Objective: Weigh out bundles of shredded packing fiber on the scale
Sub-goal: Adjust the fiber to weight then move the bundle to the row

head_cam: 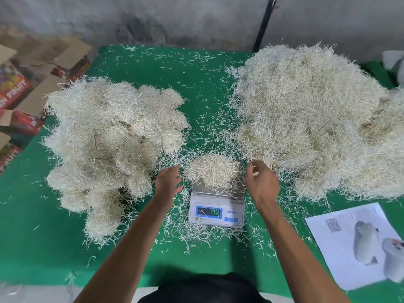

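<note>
A small white scale (pixel 216 206) sits in the middle of a green worktop (pixel 43 248). On top of the scale lies a little bundle of fiber (pixel 213 172). The left hand (pixel 168 182) hangs just to the left of the bundle, fingers straight and spread, holding nothing. The right hand (pixel 261 182) is just to the right of the scale, and its fingers curl in around a few thin strands at the edge of the big loose heap (pixel 317 123). That heap fills the worktop to the right of the scale. To the left of the scale is a pile of round bundles (pixel 109 138). Loose bits of fiber lie all around the scale. A printed paper (pixel 358 243) lies to the right of the scale, nearer the person. Cardboard boxes (pixel 28 88) stand far to the left of the scale, past the worktop.
</note>
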`<state>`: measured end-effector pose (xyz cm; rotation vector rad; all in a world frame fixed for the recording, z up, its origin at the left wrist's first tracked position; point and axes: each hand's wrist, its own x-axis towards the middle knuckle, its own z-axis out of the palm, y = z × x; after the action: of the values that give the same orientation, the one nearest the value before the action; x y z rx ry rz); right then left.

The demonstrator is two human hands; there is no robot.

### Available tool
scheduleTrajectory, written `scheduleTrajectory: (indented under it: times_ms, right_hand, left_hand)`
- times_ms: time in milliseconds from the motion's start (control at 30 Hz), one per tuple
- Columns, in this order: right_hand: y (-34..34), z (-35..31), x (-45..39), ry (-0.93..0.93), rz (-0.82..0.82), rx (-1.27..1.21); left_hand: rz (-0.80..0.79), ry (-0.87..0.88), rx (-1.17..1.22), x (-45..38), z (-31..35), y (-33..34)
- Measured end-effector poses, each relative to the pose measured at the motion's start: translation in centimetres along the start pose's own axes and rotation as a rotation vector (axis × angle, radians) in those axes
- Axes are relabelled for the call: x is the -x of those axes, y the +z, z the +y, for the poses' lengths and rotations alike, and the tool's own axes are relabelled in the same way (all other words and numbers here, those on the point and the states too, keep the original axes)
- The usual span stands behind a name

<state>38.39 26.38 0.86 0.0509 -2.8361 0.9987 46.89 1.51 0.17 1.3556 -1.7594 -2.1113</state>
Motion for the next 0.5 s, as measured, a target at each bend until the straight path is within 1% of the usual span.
scheduleTrajectory:
  times_ms: [167, 267, 367, 433, 500]
  right_hand:
    - [0.5, 0.4, 0.1, 0.022, -0.03, -0.025]
    - [0.8, 0.6, -0.1, 0.029, -0.043, -0.034]
    - [1.6, 0.6, -0.7, 0.038, -0.124, -0.081]
    - [2.5, 0.1, -1.4, 0.043, -0.196, -0.182]
    - [3.7, -1.1, -1.6, 0.066, -0.278, -0.354]
  left_hand:
    - [0.003, -0.013, -0.011, -0.6, -0.6, -0.4]
    - [0.032, -0.062, -0.017, -0.9, -0.4, -0.3]
    - [0.056, -0.104, -0.011, -1.3, -0.2, 0.4]
    - [0.043, -0.107, -0.032, -1.3, 0.4, 1.7]
    - [0.019, -0.097, -0.121, -1.2, 1.1, 3.5]
